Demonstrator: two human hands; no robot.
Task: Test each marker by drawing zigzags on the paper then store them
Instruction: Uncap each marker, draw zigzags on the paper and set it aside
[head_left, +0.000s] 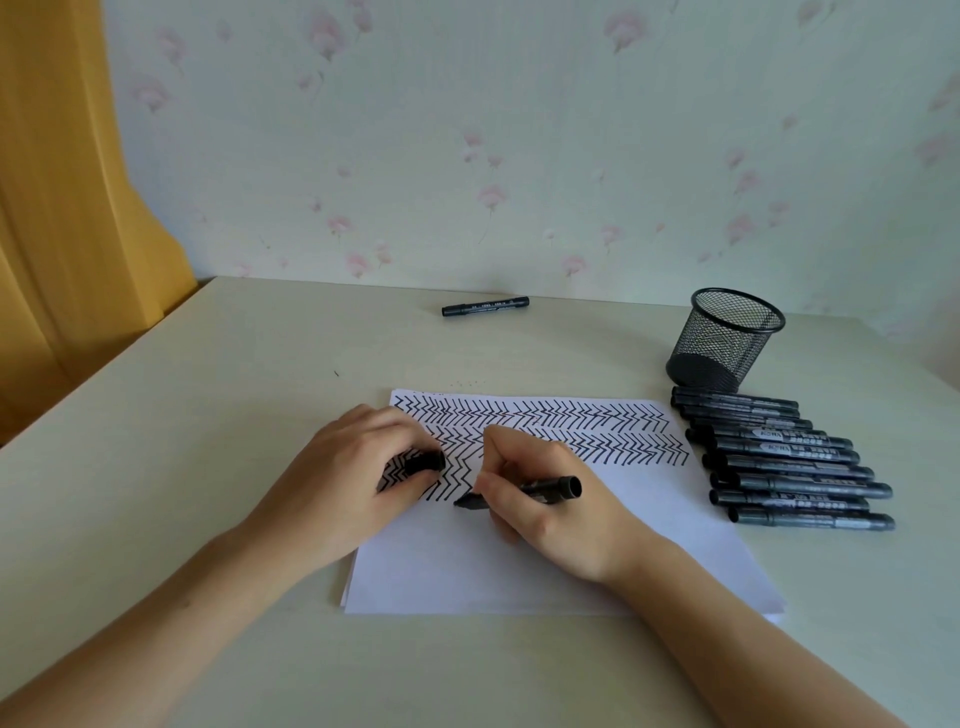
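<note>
- Right now I see my right hand (540, 512) pinching a black marker (540, 488) between thumb and fingers, tip down on the paper (519, 566) at the lower end of the third row of zigzags (545, 431).
- My left hand (353, 478) rests on the sheet's left part, fingers curled round a small black cap (426, 461).
- The paper lies mid-table (182, 415); black zigzags fill two full rows along its far edge and a short third row on the left, between my hands.
- A row of black markers (784, 462) lies side by side just right of the sheet, capped.
- A black mesh pen cup (724, 340) stands upright just behind that row.
- One lone marker (485, 306) lies near the table's far edge, close to the flowered wall (467, 130).
- A yellow curtain (57, 182) hangs at the left.
</note>
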